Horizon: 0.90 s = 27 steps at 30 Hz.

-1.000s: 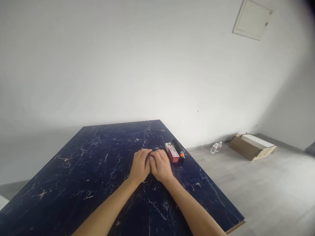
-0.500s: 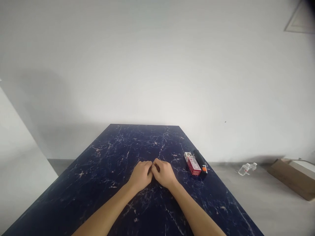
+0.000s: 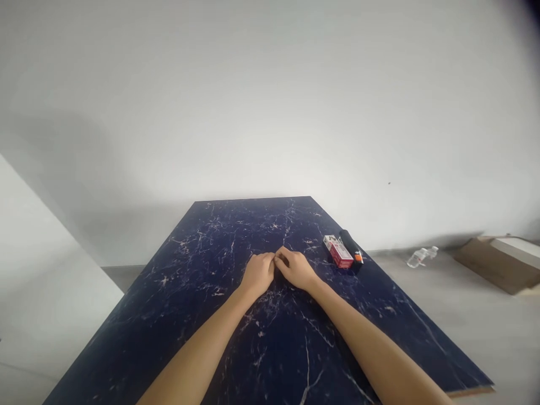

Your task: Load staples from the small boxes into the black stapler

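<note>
My left hand (image 3: 258, 274) and my right hand (image 3: 297, 269) meet over the middle of a dark blue, marble-patterned table (image 3: 185, 298). Both are closed, with their thumbs and forefingers touching at the tips. Whatever they may pinch is hidden or too small to make out. To the right of my right hand lies a red and white box (image 3: 338, 253). Against its far side rests a black, rounded long object (image 3: 348, 243) with an orange patch at its near end; its kind is unclear.
A pale wall (image 3: 253, 112) stands behind the table's far edge. On the grey floor to the right lie clear plastic bottles (image 3: 417, 257) and a brown cardboard box (image 3: 498, 264). A white surface (image 3: 37, 270) rises at the left.
The view has tipped and shifted, so the table, boxes and bottles sit higher in the picture. My hands remain together, fingertips touching, with the right fingers slightly more raised.
</note>
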{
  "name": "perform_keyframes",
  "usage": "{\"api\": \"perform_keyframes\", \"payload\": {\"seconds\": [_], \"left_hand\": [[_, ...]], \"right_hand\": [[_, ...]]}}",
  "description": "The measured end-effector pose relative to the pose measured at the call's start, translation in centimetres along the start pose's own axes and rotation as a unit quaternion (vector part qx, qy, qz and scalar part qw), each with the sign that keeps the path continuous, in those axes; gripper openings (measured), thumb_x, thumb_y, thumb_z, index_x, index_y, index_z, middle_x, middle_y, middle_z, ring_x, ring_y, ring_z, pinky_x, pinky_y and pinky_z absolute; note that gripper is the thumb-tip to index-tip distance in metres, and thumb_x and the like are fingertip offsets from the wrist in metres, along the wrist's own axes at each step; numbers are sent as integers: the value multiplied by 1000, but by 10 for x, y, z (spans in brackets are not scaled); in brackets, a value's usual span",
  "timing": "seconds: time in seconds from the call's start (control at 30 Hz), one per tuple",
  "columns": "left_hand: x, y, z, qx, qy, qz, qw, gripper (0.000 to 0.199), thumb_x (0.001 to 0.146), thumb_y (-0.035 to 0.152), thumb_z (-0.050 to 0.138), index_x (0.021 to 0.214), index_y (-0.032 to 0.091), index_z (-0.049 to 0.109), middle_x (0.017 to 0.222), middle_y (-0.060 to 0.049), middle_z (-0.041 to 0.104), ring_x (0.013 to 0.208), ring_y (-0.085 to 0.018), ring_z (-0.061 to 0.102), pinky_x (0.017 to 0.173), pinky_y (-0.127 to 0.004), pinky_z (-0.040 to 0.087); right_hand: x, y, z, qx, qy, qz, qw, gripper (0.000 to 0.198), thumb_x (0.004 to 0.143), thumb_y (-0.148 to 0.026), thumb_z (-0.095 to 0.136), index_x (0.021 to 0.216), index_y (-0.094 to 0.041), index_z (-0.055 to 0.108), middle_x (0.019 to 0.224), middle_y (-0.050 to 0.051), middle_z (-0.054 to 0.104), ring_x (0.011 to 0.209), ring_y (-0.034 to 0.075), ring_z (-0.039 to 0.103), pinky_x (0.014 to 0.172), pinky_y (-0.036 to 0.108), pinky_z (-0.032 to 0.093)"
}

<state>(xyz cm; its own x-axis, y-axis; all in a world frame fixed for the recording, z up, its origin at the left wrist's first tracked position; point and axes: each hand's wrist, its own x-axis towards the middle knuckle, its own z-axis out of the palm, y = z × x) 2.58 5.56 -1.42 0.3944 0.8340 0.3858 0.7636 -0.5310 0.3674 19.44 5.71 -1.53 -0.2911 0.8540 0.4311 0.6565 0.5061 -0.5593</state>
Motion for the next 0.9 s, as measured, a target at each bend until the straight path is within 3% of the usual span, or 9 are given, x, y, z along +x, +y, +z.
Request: {"api": "perform_keyframes", "payload": {"seconds": [0.13, 0.27, 0.43, 0.7, 0.9], "left_hand": [[3, 1, 3, 7, -8, 23, 1000, 33, 102, 18, 37, 109, 19, 69, 104, -8, 75, 97, -25, 69, 86, -35, 45], [3, 5, 3, 34, -2, 21, 999, 34, 101, 18, 38, 108, 19, 71, 100, -9, 76, 93, -25, 70, 85, -37, 45], [-2, 9, -1, 51, 11, 4, 999, 32, 101, 20, 40, 101, 18, 72, 92, -9, 76, 86, -23, 70, 84, -36, 44], [-7, 0, -4, 10, 43, -127, 991, 25, 96, 28, 52, 105, 25, 75, 87, -5, 78, 81, -21, 71, 70, -29, 44], [-4, -7, -1, -57, 44, -146, 987, 21, 91, 31, 58, 97, 28, 78, 84, -2, 78, 80, -20, 72, 68, -27, 44]], "right_hand": [[-6, -2, -9, 26, 15, 25, 999, 22, 94, -29, 49, 94, -21, 70, 75, 0, 70, 66, 16, 60, 70, 26, 44], [-9, -3, -14, 52, 7, 47, 997, 28, 93, -29, 50, 97, -20, 76, 90, 3, 76, 77, 18, 65, 77, 28, 47], [-11, -5, -13, 78, 8, 19, 997, 29, 93, -27, 50, 100, -21, 78, 98, 2, 77, 83, 18, 68, 82, 28, 48], [-11, 3, -14, 33, 20, 29, 999, 30, 92, -36, 55, 106, -21, 77, 82, 3, 75, 68, 18, 65, 72, 29, 48], [-9, 6, -8, 8, 11, 1, 1000, 24, 92, -31, 55, 104, -25, 75, 83, 1, 75, 70, 17, 65, 72, 28, 47]]}}
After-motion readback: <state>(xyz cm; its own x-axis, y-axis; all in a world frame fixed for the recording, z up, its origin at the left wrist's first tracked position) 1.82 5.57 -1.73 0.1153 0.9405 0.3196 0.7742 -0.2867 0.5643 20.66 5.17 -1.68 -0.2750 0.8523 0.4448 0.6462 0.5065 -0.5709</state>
